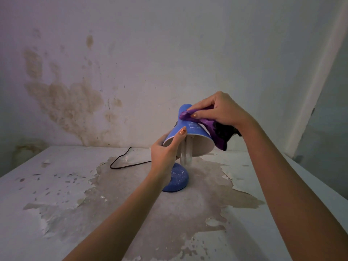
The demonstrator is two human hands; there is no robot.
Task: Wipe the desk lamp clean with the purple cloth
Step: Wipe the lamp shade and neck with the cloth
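A blue desk lamp (192, 129) stands on the table with its cone shade tilted toward me, a white bulb (186, 154) showing under the rim and a round blue base (177, 178) below. My left hand (165, 153) grips the shade's lower left rim, thumb lying on the outside. My right hand (218, 110) holds the purple cloth (205, 122) and presses it against the top of the shade. One end of the cloth hangs down past the shade's right side.
The table (75, 185) has peeling white paint and a bare grey patch in the middle. A dark cord (124, 162) runs from the lamp back toward the stained wall (75, 98). The table's right edge slants beside my right arm.
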